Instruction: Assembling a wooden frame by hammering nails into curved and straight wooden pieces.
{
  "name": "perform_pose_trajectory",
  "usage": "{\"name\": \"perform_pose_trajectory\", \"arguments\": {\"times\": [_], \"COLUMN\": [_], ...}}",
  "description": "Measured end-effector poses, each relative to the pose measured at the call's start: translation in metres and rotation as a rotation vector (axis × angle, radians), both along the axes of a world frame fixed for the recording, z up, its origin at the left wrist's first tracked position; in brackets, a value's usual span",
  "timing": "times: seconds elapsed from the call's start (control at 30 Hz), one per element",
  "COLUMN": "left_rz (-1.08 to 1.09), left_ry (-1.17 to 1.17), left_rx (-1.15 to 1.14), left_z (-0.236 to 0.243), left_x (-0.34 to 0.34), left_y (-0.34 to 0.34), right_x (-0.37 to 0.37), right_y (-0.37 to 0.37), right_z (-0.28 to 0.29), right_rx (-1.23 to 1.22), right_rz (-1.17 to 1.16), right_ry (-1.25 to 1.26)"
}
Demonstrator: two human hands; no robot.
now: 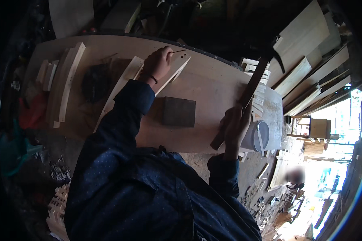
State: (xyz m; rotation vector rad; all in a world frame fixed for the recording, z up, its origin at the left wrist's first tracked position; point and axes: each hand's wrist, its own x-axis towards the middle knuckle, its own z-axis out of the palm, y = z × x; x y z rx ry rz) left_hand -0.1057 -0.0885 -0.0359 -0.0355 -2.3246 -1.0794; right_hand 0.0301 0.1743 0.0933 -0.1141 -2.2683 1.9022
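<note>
Observed thin dark rod (179,51) at far centre, by end of pale wooden frame (177,65), pinched by left hand (159,65). Noted hammer (251,87) head-up in right hand (235,126), with fingers wrapped round handle. Judged as positioning; calls for steady pinch, controlled swing. Found grey block (179,112) mid-workbench (217,92), bucket (253,136) right, leaning boards (305,30) far right.

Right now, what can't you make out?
All in the head view:
- Thin dark rod: near end covered by the left hand's grip; too small to confirm as a nail.
- Claw hammer: part of its handle covered by the right hand's grip; striking face lost in darkness.
- Dark bundle at left: shadow hides what it is.
- Blurred patch, right background: blur hides what's there.
</note>
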Motion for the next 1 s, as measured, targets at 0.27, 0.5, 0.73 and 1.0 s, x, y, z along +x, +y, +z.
{"name": "perform_pose_trajectory", "arguments": {"times": [0.27,0.5,0.73,1.0], "left_rz": [-0.214,-0.245,0.017,0.169], "left_ry": [-0.044,0.051,-0.232,-0.652], "left_rx": [-0.241,-0.41,-0.502,-0.099], "left_z": [0.0,-0.009,0.008,-0.025], "left_x": [0.004,0.006,0.078,0.103], "left_y": [0.021,0.035,0.026,-0.019], "right_x": [0.046,0.06,0.071,0.061], "right_y": [0.024,0.058,0.09,0.103], "right_z": [-0.055,-0.127,-0.199,-0.224], "right_rx": [-0.108,-0.029,-0.126,-0.21], "right_rz": [-0.051,-0.129,-0.143,-0.113], "right_ry": [-0.291,-0.427,-0.612,-0.633]}}
